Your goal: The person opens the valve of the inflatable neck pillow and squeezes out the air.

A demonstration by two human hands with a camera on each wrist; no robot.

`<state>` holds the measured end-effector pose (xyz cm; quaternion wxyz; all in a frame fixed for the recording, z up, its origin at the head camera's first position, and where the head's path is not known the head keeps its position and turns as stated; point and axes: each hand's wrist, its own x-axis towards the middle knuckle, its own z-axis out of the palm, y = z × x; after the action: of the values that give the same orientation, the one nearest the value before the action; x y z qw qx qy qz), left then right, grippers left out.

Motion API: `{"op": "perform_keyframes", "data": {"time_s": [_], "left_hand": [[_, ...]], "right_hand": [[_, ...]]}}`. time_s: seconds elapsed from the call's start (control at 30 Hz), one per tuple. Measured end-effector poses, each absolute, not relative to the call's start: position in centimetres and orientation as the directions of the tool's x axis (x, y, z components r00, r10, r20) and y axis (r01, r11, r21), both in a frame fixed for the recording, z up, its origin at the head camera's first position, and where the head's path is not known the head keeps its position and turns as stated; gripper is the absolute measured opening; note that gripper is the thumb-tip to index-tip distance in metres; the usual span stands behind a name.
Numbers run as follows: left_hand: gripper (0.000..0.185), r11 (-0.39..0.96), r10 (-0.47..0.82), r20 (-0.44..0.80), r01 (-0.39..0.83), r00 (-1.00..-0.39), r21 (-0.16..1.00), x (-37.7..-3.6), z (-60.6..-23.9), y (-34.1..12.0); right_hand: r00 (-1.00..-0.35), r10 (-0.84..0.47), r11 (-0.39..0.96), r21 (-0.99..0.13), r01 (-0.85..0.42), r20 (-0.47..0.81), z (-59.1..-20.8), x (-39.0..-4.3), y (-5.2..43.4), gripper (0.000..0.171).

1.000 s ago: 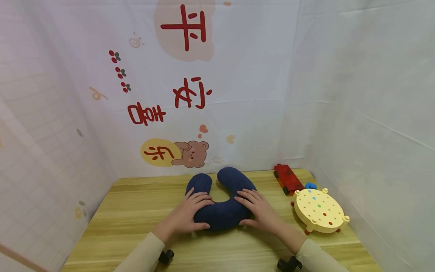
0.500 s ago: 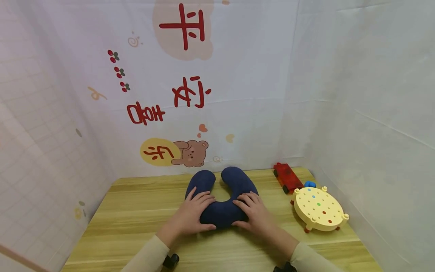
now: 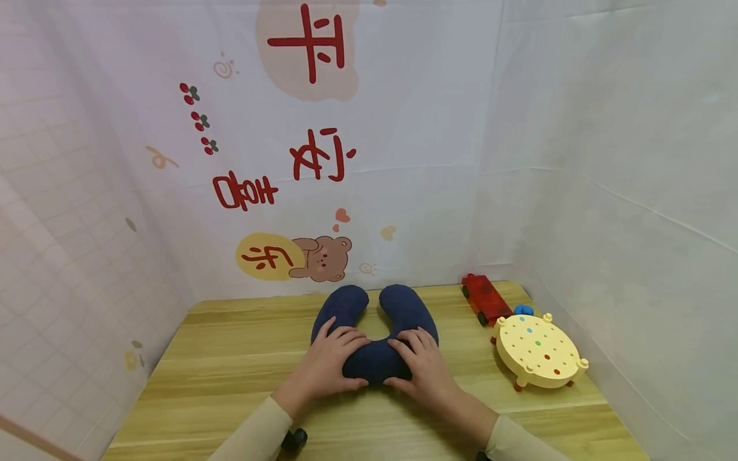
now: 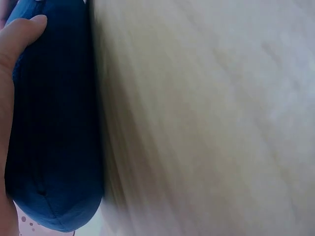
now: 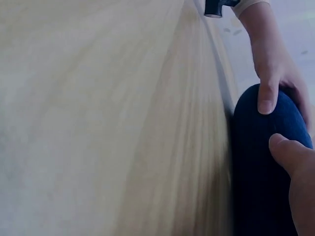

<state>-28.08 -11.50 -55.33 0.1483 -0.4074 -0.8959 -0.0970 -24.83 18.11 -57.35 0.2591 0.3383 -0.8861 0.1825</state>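
From the head view, my left hand and right hand both grip the near bend of the navy neck pillow. It lies mid-table, its two ends pointing away from me toward the printed backdrop.

My left wrist view shows my thumb curled on the pillow.

My right wrist view shows both thumbs pressing its curve.

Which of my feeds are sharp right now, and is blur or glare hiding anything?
Head view: sharp, evenly lit, no glare; both hands, left hand and right hand, on the navy neck pillow read clearly. Left wrist view: the wooden table is smeared by blur, pillow edge soft. Right wrist view: the tabletop is streaked too; thumbs on the pillow stay legible.
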Motion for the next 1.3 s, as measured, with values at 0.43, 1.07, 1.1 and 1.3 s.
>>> {"op": "perform_keyframes", "data": {"time_s": [0.43, 1.07, 1.1, 1.3], "left_hand": [[0.080, 0.640, 0.699, 0.354, 0.764, -0.621, 0.077, -28.4, -55.5, -11.7], [0.082, 0.647, 0.688, 0.352, 0.757, -0.634, 0.098, -28.3, -55.7, -11.9], [0.082, 0.646, 0.688, 0.355, 0.757, -0.633, 0.097, -28.3, -55.7, -11.9], [0.082, 0.643, 0.686, 0.372, 0.760, -0.625, 0.092, -28.2, -55.8, -11.9]], "right_hand": [[-0.622, -0.543, 0.693, -0.117, -0.711, 0.564, -57.6, -24.8, 21.3, 0.089], [-0.767, -0.325, 0.783, -0.297, -0.547, 0.554, -58.5, -23.3, 23.1, 0.050], [-0.781, -0.307, 0.783, -0.322, -0.532, 0.544, -58.5, -23.2, 23.1, 0.048], [-0.806, -0.252, 0.732, -0.439, -0.521, 0.536, -58.8, -22.9, 23.4, 0.040]]}}
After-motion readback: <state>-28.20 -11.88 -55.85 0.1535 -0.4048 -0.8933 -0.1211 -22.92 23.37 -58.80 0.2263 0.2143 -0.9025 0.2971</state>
